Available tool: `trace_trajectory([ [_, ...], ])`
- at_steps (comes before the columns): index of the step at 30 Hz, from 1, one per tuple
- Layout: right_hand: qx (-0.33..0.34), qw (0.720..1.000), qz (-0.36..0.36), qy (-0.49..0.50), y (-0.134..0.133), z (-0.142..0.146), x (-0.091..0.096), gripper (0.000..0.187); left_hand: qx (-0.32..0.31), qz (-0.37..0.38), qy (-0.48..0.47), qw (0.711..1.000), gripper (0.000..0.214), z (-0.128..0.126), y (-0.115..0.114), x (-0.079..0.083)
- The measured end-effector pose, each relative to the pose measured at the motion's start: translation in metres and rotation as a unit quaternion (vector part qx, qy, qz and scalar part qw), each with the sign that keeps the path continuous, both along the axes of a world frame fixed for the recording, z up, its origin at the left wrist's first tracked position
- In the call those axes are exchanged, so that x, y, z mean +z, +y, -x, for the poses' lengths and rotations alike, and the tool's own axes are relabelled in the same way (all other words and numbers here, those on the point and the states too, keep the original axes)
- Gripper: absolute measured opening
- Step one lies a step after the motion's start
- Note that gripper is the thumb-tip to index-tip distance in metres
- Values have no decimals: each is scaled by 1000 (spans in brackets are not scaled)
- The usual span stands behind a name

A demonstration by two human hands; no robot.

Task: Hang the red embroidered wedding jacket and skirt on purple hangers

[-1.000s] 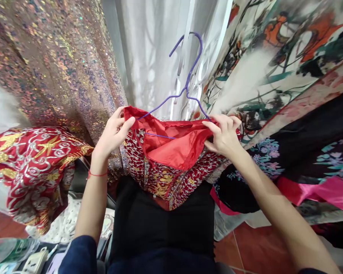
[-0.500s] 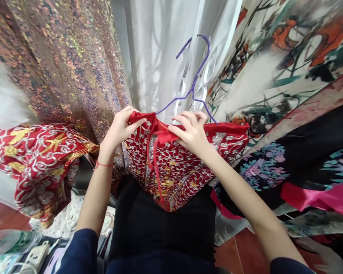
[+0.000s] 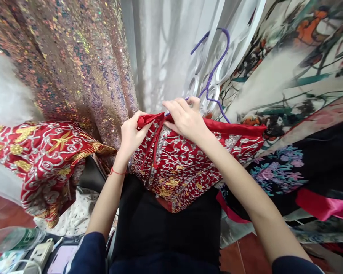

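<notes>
A red embroidered skirt (image 3: 185,163) with silver and gold thread lies spread over my lap, its plain red waistband (image 3: 234,128) toward the far side. My left hand (image 3: 132,134) pinches the left end of the waistband between thumb and fingers. Close beside it, my right hand (image 3: 187,118) grips the band, fingers over the far side and thumb on the near side. Behind the band rises a purple hanger (image 3: 210,82), its hook pointing away from me. The hanger's lower part is hidden by the skirt and my right hand.
To the left, another red embroidered piece (image 3: 54,152) drapes over something black. A sequined cloth (image 3: 74,57) hangs behind it. Black floral fabric (image 3: 280,167) is at right. A plastic bottle (image 3: 15,239), a power strip (image 3: 40,253) and a phone (image 3: 63,258) lie at lower left.
My right hand has shifted from the folded red strip up onto the waistband, nearer the hanger. The strip is folded down at the band. The whole view has swung slightly, moving things rightward.
</notes>
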State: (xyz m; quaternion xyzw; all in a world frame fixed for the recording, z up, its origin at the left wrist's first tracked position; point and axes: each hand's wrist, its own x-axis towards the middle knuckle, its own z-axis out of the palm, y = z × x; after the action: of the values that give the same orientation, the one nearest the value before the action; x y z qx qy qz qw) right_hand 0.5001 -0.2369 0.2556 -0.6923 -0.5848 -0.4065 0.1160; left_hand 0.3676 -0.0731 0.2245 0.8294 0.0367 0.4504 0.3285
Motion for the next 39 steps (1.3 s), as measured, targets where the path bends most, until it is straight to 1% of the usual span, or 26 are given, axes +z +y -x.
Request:
trace_trajectory([
  [3,8,1000,29,-2,5,1,6,32,1,25,-5,1000,18,-1,2,1],
  [5,15,999,34,-7,9,1,8,30,6,36,-20,999,20,-2,-1,1],
  [6,16,999,34,-9,10,1,9,32,21,40,-38,998,22,-3,-4,0],
  [8,15,999,29,-8,11,0,9,37,80,34,-93,992,30,-2,-15,-6],
  [10,14,1000,21,1,12,-1,7,38,149,15,-145,978,37,1,-30,-18],
  [11,14,1000,16,6,13,-2,6,37,174,3,-159,972,39,2,-37,-27],
  [14,17,1000,4,16,14,-4,3,35,208,-12,-161,965,38,4,-57,-56],
  [16,19,1000,0,15,14,-5,1,34,206,-3,-137,969,35,3,-67,-74],
  [18,16,1000,-2,9,13,-6,0,34,163,37,-83,982,33,1,-71,-86],
  [19,14,1000,-2,6,12,-6,-1,35,129,63,-51,988,32,0,-72,-89],
  [21,11,1000,1,-2,11,-6,-1,37,71,103,-10,992,26,1,-70,-89],
  [23,13,1000,5,-10,10,-6,-1,37,37,102,-2,994,17,6,-66,-80],
  [25,21,1000,4,-15,9,-7,-1,38,15,82,-14,996,20,13,-62,-66],
  [27,31,999,0,-16,10,-7,-2,40,-1,92,-51,994,26,18,-60,-47],
  [29,39,999,-6,-11,10,-9,-3,44,-7,125,-108,986,28,20,-58,-25],
  [31,48,999,-14,-4,10,-10,-4,47,-8,144,-146,979,30,17,-55,1],
  [33,58,998,-23,5,10,-12,-5,48,-11,141,-144,979,31,9,-51,28],
  [35,63,997,-31,12,10,-11,-7,49,-30,148,-127,980,32,-2,-46,55],
  [37,52,998,-34,17,11,-10,-7,48,-84,183,-121,972,25,-14,-42,77],
  [39,18,999,-36,24,14,-6,-7,45,-162,227,-111,954,9,-24,-41,92],
])
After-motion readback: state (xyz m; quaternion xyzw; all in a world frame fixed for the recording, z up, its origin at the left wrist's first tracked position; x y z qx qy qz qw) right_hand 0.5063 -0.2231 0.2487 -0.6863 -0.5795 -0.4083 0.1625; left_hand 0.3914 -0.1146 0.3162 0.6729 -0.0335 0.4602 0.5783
